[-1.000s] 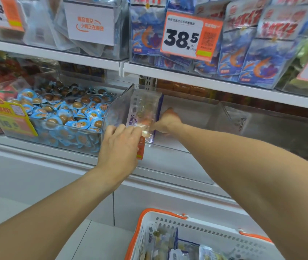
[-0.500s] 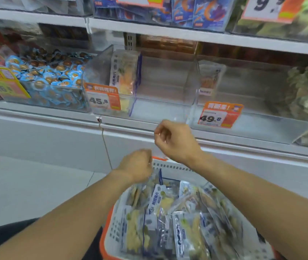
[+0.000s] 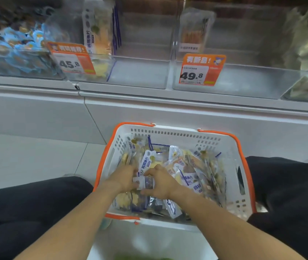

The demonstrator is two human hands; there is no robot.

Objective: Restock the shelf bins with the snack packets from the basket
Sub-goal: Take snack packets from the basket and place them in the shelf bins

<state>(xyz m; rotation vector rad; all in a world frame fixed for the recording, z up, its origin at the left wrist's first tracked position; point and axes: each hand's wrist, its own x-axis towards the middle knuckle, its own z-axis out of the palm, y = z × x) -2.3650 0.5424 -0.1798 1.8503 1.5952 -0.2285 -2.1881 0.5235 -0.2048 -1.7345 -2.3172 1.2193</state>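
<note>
Since half a second earlier both hands had dropped from the air in front of the shelf into the basket point(image 3: 230, 147), and the view had tilted down with them. The left hand point(image 3: 123, 178) and the right hand point(image 3: 161, 182) lay close together on the heap of snack packets point(image 3: 189, 177), their fingers curled round one small packet point(image 3: 144, 182) between them, the left from its left edge and the right from above and to the right. The white basket with its orange rim sat on the floor between the person's dark-trousered knees, just below the shelf front. Above, the clear bin point(image 3: 140, 72) behind the 45.8 price tag point(image 3: 72, 60) held a few upright packets at its left end, the rest of its floor bare. The neighbouring bin point(image 3: 243, 79) with the 49.8 tag point(image 3: 198, 71) held one packet standing at the back.
</note>
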